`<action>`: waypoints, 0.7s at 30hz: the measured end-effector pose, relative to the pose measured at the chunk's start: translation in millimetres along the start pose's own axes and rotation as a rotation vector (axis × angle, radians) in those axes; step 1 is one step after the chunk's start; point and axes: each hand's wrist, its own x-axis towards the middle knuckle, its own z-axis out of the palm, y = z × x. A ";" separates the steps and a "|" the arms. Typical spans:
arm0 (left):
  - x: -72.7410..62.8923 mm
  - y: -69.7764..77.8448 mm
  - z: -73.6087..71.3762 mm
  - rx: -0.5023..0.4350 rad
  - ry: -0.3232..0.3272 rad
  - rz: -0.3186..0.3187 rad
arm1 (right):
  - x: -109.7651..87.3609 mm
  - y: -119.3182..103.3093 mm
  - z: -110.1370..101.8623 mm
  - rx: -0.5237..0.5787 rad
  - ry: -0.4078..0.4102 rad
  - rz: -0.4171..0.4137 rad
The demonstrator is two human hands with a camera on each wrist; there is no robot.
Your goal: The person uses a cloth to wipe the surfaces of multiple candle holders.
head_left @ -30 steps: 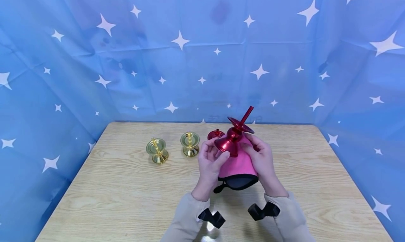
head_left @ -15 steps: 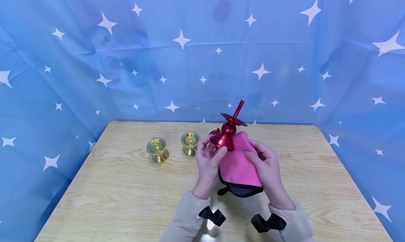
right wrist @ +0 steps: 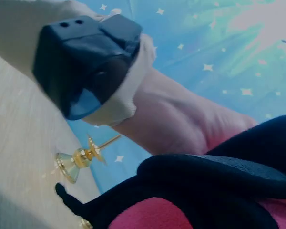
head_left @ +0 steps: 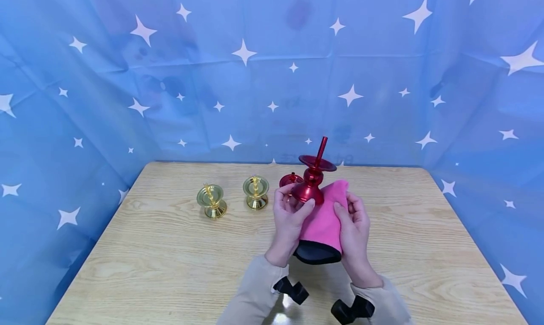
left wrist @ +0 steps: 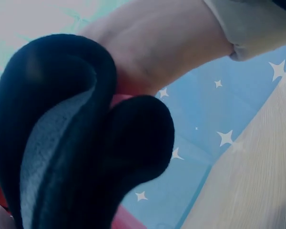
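Observation:
In the head view my left hand (head_left: pixel 288 223) holds a shiny red candlestick (head_left: pixel 309 189) by its flared base. The candlestick has a round drip dish and a thin rod on top, and it leans slightly right. With fingers and thumb, my right hand (head_left: pixel 352 226) grips a pink cloth mitt (head_left: pixel 325 221) against the base's right side. Black trim edges the mitt's wide lower opening. Both wrist views show that black edging (left wrist: pixel 93 143) close up, with dark lining inside. A black tab (right wrist: pixel 66 198) sticks out in the right wrist view. Most fingers are hidden there.
Another red candlestick (head_left: pixel 291 177) stands behind my left hand, partly covered. To the left are two gold candlesticks, one (head_left: pixel 255 192) nearer my hands and one (head_left: pixel 211 201) farther left. They stand on a wooden table (head_left: pixel 170 268) before a blue starry curtain (head_left: pixel 191 79).
The red candlestick has gone from a stronger rightward lean to more upright. My right hand shifted out right with the mitt, then back in; the mitt's black tab has gone from the head view.

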 end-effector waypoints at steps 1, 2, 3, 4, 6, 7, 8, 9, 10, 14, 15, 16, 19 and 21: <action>0.5 -0.6 0.3 0.011 -0.009 -0.004 | -0.3 1.0 -0.5 0.007 0.007 -0.009; 0.9 -1.2 0.7 0.019 -0.022 0.001 | -0.6 2.0 -0.9 0.012 0.015 -0.018; 1.4 -1.6 1.0 0.032 -0.036 0.009 | -0.9 2.9 -1.3 0.017 0.022 -0.028; 1.8 -2.0 1.3 0.045 -0.048 0.013 | -1.1 4.0 -1.8 0.022 0.030 -0.040; 2.1 -1.7 2.3 0.067 -0.066 0.020 | -1.2 5.5 -2.7 0.029 0.043 -0.062; 2.3 -1.5 2.7 0.078 -0.071 0.021 | -1.1 5.9 -3.1 0.035 0.049 -0.074; 2.3 -1.3 3.1 0.086 -0.074 0.020 | -0.8 6.2 -3.5 0.039 0.054 -0.086; 2.3 -1.0 3.3 0.094 -0.075 0.015 | -0.5 6.3 -3.8 0.044 0.057 -0.099; 2.2 -0.7 3.6 0.098 -0.076 0.009 | -0.2 6.4 -4.3 0.047 0.058 -0.109; 2.2 -2.0 3.8 0.105 -0.080 0.008 | 0.8 6.4 -6.1 0.043 0.053 -0.141; 2.2 -2.3 3.9 0.104 -0.083 0.013 | 0.9 6.4 -6.6 0.038 0.052 -0.146; 2.3 -2.9 3.8 0.105 -0.086 0.017 | 1.1 6.5 -7.2 0.033 0.053 -0.149; 2.2 -4.1 3.5 0.117 -0.100 0.036 | 1.7 6.4 -8.8 0.023 0.059 -0.170; 2.3 -5.0 3.4 0.136 -0.108 0.059 | 2.2 6.4 -9.8 0.015 0.061 -0.192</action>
